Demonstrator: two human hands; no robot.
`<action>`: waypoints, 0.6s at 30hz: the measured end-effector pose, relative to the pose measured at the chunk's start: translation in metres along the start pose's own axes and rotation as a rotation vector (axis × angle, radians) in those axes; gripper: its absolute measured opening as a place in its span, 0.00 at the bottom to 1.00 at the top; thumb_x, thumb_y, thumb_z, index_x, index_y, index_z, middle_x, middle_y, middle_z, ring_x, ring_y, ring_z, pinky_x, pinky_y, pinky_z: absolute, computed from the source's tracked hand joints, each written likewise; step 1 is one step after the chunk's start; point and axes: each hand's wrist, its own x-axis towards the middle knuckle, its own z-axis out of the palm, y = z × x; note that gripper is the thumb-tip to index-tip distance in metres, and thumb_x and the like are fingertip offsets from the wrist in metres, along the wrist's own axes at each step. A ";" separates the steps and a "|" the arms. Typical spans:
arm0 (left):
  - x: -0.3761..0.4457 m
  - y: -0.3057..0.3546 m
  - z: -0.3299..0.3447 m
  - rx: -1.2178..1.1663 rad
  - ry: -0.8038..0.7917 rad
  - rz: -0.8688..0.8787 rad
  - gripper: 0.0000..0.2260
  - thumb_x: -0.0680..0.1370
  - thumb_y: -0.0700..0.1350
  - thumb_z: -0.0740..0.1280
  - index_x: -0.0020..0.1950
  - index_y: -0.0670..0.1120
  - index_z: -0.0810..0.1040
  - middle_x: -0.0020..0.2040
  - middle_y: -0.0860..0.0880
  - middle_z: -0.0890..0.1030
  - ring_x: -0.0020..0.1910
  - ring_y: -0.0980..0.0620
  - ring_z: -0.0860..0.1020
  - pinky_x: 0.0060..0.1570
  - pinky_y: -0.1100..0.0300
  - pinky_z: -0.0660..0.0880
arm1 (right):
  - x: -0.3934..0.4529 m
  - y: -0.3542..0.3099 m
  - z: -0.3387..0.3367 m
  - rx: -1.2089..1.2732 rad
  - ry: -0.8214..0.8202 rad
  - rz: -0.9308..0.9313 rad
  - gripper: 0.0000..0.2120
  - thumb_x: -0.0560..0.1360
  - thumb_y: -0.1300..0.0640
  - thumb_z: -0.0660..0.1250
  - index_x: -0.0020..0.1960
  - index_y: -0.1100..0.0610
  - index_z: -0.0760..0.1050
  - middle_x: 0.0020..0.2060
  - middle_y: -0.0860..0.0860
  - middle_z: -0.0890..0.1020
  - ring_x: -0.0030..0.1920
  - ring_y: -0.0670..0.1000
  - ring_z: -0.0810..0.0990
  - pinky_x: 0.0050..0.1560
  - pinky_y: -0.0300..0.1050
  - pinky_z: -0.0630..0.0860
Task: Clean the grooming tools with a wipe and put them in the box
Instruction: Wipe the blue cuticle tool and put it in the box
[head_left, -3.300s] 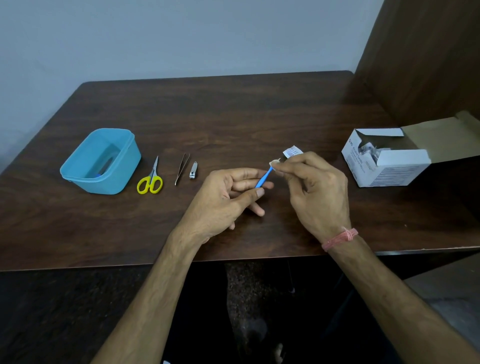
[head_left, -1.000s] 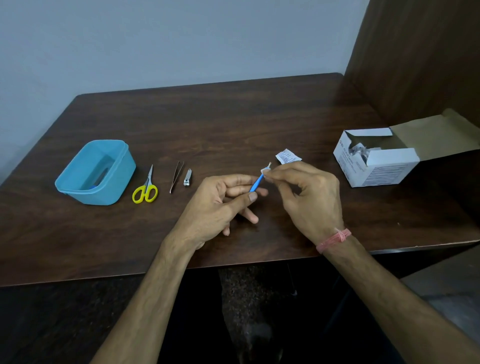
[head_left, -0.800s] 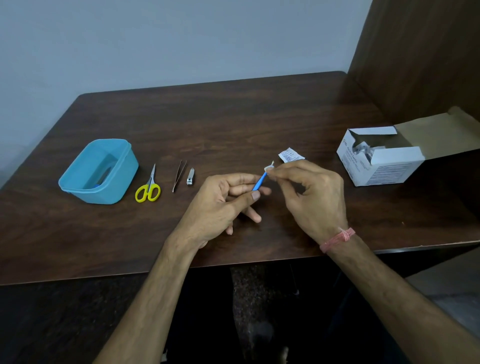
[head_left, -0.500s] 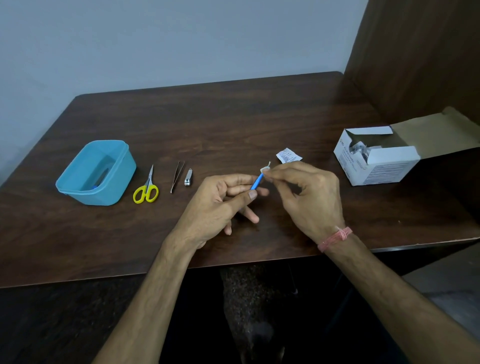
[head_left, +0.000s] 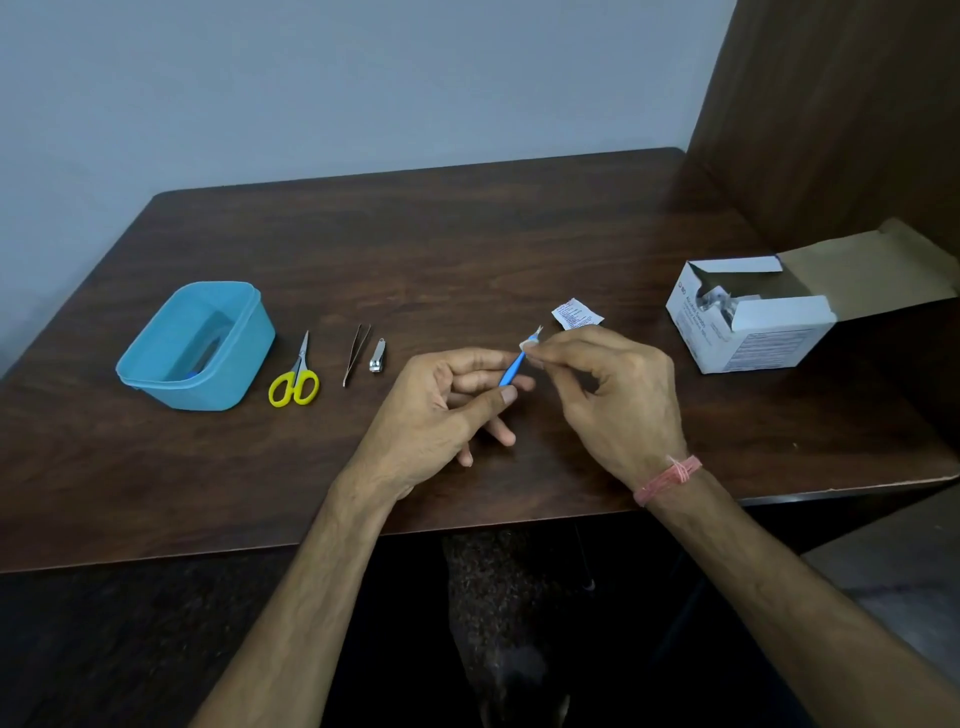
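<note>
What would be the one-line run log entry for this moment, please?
step: wiping tool | left hand: holds blue-handled tool | right hand: pinches wipe on its tip | waiting: scissors, tweezers, nail clipper | blue box: upright

Both forearms bare, no sleeves in view. Left hand (head_left: 431, 410): no ring, no watch, wrist bare. Right hand (head_left: 618, 400): no ring seen. Right wrist wore thin pink-red thread band (head_left: 667, 479), several strands wound together, small knot with frayed ends on upper side. Fingernails short, unpainted.
</note>
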 end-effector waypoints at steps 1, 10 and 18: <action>0.000 0.000 0.000 0.007 0.001 -0.002 0.13 0.86 0.38 0.72 0.68 0.50 0.85 0.59 0.54 0.91 0.39 0.50 0.89 0.21 0.63 0.73 | 0.000 -0.001 0.000 0.004 -0.016 -0.006 0.11 0.81 0.64 0.75 0.58 0.51 0.91 0.52 0.44 0.90 0.45 0.51 0.89 0.46 0.53 0.86; 0.002 -0.002 0.000 0.021 0.008 -0.013 0.13 0.85 0.38 0.74 0.68 0.50 0.84 0.58 0.54 0.91 0.40 0.49 0.90 0.22 0.63 0.73 | 0.000 -0.001 -0.001 -0.035 -0.023 0.000 0.17 0.80 0.68 0.71 0.58 0.51 0.91 0.52 0.43 0.88 0.49 0.45 0.87 0.46 0.48 0.85; 0.002 -0.003 0.000 0.009 0.026 -0.010 0.14 0.84 0.38 0.75 0.68 0.50 0.84 0.59 0.54 0.91 0.41 0.48 0.90 0.22 0.62 0.74 | 0.000 -0.003 -0.002 -0.039 -0.037 -0.035 0.16 0.80 0.69 0.72 0.58 0.51 0.90 0.53 0.44 0.88 0.50 0.45 0.87 0.46 0.51 0.85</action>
